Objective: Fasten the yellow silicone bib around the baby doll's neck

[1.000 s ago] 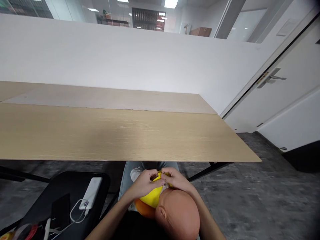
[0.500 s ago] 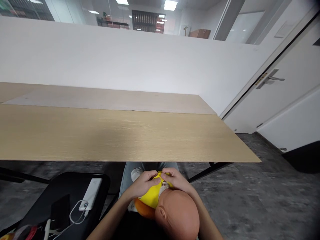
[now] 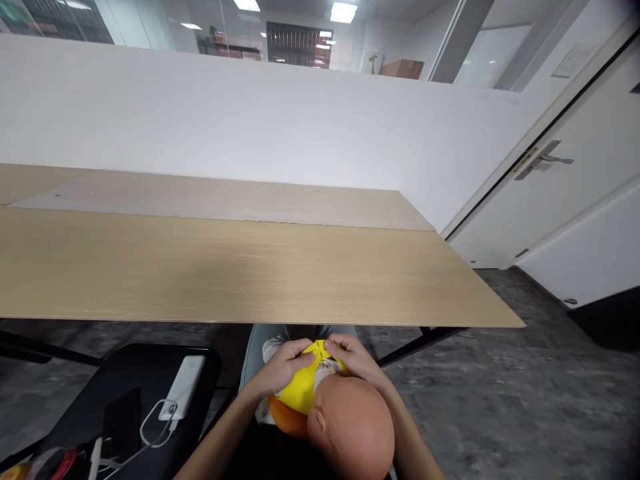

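A bald baby doll [image 3: 353, 430] lies on my lap below the table's front edge, its head toward me. It wears a yellow garment [image 3: 303, 387] with an orange part at the left. My left hand [image 3: 283, 367] and my right hand [image 3: 353, 360] meet over the doll's chest. Both pinch the top edge of the yellow garment with closed fingers. The doll's legs are hidden under my hands.
A long light wooden table [image 3: 240, 267] spans the view in front of me, with a white partition behind it. At the lower left a black chair [image 3: 125, 393] holds a white power bank [image 3: 183, 387] with a cable. White doors stand at the right over grey floor.
My hands have shifted slightly along the garment's edge and the doll's head has tipped a little. The view has moved a little.
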A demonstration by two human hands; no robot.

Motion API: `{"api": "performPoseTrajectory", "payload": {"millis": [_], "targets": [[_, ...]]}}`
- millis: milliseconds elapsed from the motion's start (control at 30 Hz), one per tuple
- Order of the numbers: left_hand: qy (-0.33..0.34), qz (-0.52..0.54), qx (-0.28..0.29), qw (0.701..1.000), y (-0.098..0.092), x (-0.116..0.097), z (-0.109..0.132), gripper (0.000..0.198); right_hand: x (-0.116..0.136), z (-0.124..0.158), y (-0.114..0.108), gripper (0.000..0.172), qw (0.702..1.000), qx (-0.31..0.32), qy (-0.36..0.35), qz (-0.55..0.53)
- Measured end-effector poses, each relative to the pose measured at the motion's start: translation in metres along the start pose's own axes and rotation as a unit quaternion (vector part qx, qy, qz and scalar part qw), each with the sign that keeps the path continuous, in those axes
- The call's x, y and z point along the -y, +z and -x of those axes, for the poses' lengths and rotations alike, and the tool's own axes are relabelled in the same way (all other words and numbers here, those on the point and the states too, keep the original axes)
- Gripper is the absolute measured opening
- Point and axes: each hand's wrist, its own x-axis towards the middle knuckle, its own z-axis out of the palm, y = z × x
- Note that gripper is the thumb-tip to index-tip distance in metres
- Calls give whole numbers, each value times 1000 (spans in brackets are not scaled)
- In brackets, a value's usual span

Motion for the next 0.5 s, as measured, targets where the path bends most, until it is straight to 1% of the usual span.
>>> {"api": "performPoseTrajectory", "payload": {"millis": [200,500], "targets": [[8,22,1,1000,0,-1,-1,34,-4,-1,0,51,1000,-6,-7,-29],[9,31,-5,999,-3,-1,-2,34,-10,-7,2,50,998,-38,-8,-49]]}}
